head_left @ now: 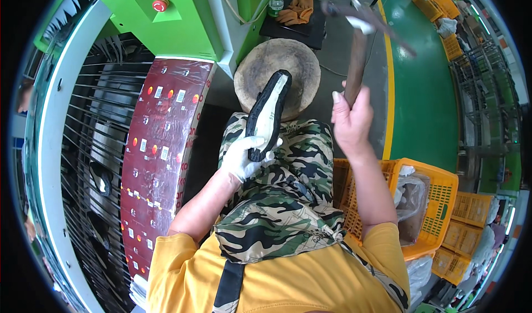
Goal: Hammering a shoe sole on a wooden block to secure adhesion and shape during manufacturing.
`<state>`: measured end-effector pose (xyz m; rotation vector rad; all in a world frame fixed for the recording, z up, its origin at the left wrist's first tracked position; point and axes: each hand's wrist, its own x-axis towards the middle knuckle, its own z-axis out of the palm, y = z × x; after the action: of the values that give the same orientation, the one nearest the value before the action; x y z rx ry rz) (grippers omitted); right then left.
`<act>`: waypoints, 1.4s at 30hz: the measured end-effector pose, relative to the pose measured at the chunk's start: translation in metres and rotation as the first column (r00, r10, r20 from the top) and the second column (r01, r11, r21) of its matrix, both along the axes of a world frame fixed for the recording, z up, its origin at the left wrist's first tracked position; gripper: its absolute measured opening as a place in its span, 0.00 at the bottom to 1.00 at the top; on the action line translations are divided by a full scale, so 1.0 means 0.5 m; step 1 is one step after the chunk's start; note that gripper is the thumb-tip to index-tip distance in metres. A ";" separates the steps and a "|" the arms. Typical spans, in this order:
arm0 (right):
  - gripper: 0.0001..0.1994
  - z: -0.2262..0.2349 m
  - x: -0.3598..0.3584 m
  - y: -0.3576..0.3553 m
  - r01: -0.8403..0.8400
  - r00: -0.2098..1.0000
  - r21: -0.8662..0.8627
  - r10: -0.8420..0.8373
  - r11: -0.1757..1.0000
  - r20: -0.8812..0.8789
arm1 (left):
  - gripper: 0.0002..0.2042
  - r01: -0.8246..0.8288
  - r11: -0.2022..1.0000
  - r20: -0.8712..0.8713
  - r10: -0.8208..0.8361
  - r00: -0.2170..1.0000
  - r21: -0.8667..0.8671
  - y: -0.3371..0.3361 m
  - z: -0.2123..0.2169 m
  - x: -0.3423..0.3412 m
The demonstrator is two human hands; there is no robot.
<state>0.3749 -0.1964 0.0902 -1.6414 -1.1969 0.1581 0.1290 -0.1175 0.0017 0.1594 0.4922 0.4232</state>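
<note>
My left hand (244, 157), in a white glove, is closed round the near end of a black shoe upper (270, 116). The shoe is bottom side up, showing its long pale insole with black edges folded over the rim. Its far end lies over the round wooden block (303, 86) in front of my knees; whether it touches the block I cannot tell. My bare right hand (353, 119) grips the wooden handle of a hammer (357, 63), raised to the right of the block. The hammer's head is smeared by motion.
A green machine (194, 30) with a red button (160, 4) stands at the far left. Below it are a dark red carton (160, 119) and a barred rack (100, 124). Orange gloves (299, 8) and a bottle (275, 5) lie beyond the block. A yellow crate (438, 202) is at my right.
</note>
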 end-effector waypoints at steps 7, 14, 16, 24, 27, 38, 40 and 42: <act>0.13 0.001 0.006 0.011 -0.053 0.989 -0.358 0.099 0.932 0.111 | 0.25 -0.008 1.000 -0.110 0.006 0.994 -0.012 0.012 0.007 -0.012; 0.08 -0.172 0.039 -0.002 0.112 0.936 -0.189 -0.039 0.976 0.350 | 0.24 0.033 0.999 -0.076 -0.032 0.997 0.024 0.008 0.001 -0.005; 0.09 -0.166 0.032 0.006 0.045 0.941 -0.337 0.073 0.940 0.331 | 0.23 0.025 1.000 -0.048 -0.024 0.999 0.013 0.013 0.012 -0.006; 0.12 -0.087 0.001 0.017 0.103 0.976 0.088 -0.083 0.991 -0.202 | 0.22 0.031 0.998 -0.030 -0.032 0.999 -0.048 0.037 0.009 -0.001; 0.12 -0.144 0.019 0.001 0.011 0.975 -0.464 0.093 0.886 0.200 | 0.22 0.023 0.998 -0.021 -0.024 0.999 -0.051 0.047 0.012 0.005; 0.14 -0.154 -0.009 -0.042 -0.055 0.980 -0.586 0.155 0.808 0.122 | 0.26 0.077 0.997 0.016 -0.077 0.997 0.002 0.025 -0.031 -0.014; 0.15 -0.095 -0.028 -0.050 -0.107 0.992 -0.342 0.123 0.933 0.024 | 0.25 0.043 0.998 -0.068 -0.045 0.997 -0.038 0.020 -0.009 -0.014; 0.16 -0.044 -0.042 -0.048 -0.097 0.995 -0.272 0.086 0.957 -0.052 | 0.22 0.013 1.000 -0.108 -0.014 0.994 -0.012 0.025 -0.003 -0.005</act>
<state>0.3540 -0.2204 0.0683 -1.8119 -1.2645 0.4300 0.1264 -0.1049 0.0005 0.1753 0.5992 0.3997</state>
